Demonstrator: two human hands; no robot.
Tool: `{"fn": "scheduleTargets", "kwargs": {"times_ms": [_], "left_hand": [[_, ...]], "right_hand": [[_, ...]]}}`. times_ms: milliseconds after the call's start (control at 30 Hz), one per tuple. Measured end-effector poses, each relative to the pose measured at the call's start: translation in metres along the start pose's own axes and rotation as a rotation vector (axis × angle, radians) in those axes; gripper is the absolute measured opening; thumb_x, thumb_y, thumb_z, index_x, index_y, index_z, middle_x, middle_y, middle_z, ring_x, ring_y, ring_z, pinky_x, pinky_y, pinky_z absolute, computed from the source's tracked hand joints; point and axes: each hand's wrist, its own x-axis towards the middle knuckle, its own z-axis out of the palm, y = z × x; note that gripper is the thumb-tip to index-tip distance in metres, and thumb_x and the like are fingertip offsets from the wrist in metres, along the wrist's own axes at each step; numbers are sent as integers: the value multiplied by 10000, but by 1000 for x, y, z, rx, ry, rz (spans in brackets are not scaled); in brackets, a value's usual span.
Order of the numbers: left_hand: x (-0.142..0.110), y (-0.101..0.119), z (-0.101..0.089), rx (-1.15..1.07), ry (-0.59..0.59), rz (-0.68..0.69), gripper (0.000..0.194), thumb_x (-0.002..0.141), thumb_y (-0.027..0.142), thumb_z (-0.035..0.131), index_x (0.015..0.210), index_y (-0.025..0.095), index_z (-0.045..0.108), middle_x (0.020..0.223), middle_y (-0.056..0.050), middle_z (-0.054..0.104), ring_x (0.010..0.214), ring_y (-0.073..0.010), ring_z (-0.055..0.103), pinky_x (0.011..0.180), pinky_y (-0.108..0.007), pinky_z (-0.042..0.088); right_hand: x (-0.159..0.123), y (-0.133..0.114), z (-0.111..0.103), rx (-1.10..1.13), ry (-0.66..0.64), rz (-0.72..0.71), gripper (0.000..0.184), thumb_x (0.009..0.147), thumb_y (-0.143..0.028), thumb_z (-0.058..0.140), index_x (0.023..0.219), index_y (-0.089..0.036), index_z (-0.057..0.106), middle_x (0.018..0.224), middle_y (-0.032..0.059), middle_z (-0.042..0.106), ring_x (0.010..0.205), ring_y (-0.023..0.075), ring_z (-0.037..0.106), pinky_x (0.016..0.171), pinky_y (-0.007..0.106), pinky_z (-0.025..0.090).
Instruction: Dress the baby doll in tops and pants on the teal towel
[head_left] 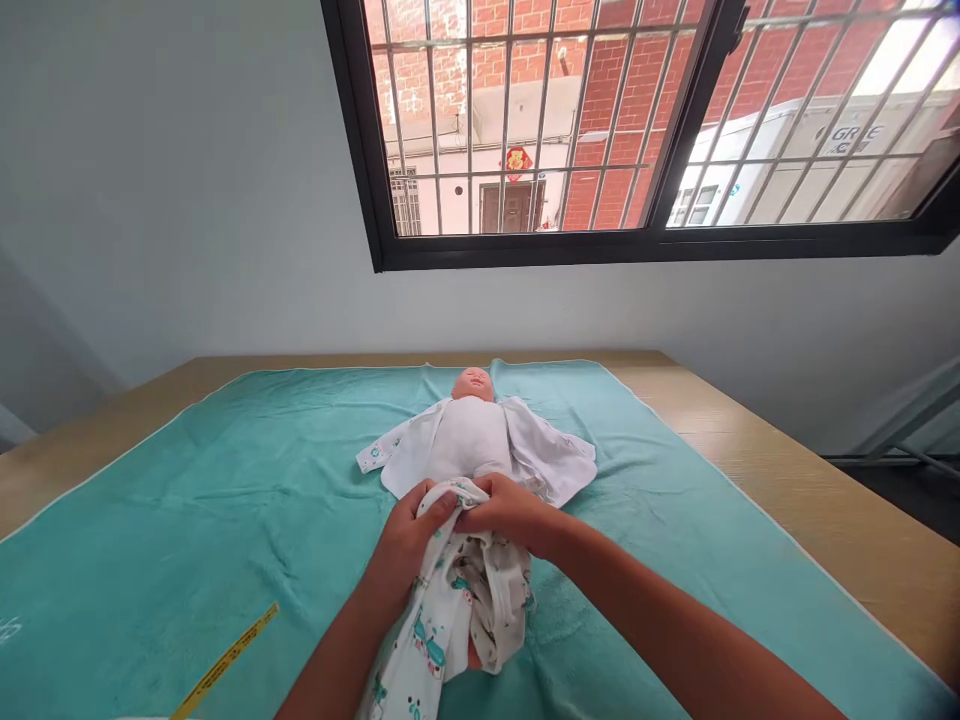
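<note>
Nearest, a yellow measuring tape (225,662) lies on the teal terry towel (225,480) covering the wooden table (787,470). The left hand (409,530) and right hand (510,512) each pinch the bunched waistband of white printed cotton baby trousers (457,600), gathered at the waist of a white-bodied baby doll (472,430) lying face up, its printed jacket (547,455) spread open. Beyond, a barred window (600,120).

In the upper right of the frame, through the window, a white unit (825,140) on the outside wall bore grey letters that read "GRE", the rest cut off by the bars. At upper centre, a red sign (517,159) above a door carried a gold character, too small to read. The yellow tape (225,660) at lower left showed marks too blurred to read.
</note>
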Motion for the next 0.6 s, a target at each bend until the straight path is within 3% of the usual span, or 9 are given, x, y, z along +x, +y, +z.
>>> {"fn": "scheduleTargets", "kwargs": {"times_ms": [100,233,300,433,500,600], "left_hand": [[-4,2,-20,47,-222,-149,362,740,459,715,878,136,631,739,-11,621,681,-159,566,599,-229,402],[-4,5,-30,157,-367,-186,353,723,369,760,977,141,672,887,-45,687,838,-213,619,699,-251,442],[-3,5,-26,73,-318,-156,349,771,373,721,1026,139,675,946,-69,704,869,-219,632,743,-264,460],[3,3,-9,-312,-79,-108,358,803,411,678,1054,158,643,955,-87,714,816,-221,664,745,-299,493],[6,2,-2,-384,27,-89,402,774,445,699,1052,162,635,902,-71,716,766,-212,664,709,-288,495],[9,4,3,-251,164,-64,466,689,509,756,964,147,655,733,-27,694,673,-192,637,638,-262,480]], "right_hand": [[-5,4,-9,41,107,-44,133,604,-145,654,732,-157,623,658,-37,548,614,104,479,572,222,373],[-8,8,-13,211,94,-25,176,533,-84,612,674,-165,545,623,-52,512,572,98,459,530,217,371],[-7,8,-9,351,43,-41,198,506,-71,588,656,-171,505,600,-58,488,537,91,443,495,210,352],[-3,5,0,506,-128,-65,241,533,-110,602,771,-150,599,674,-28,553,577,105,505,519,210,384],[-3,3,5,481,-186,-34,234,620,-216,663,837,-133,643,730,1,601,626,120,549,577,227,432],[-4,0,10,247,-213,71,336,642,-355,766,875,-124,690,813,43,665,716,155,602,682,270,484]]}}
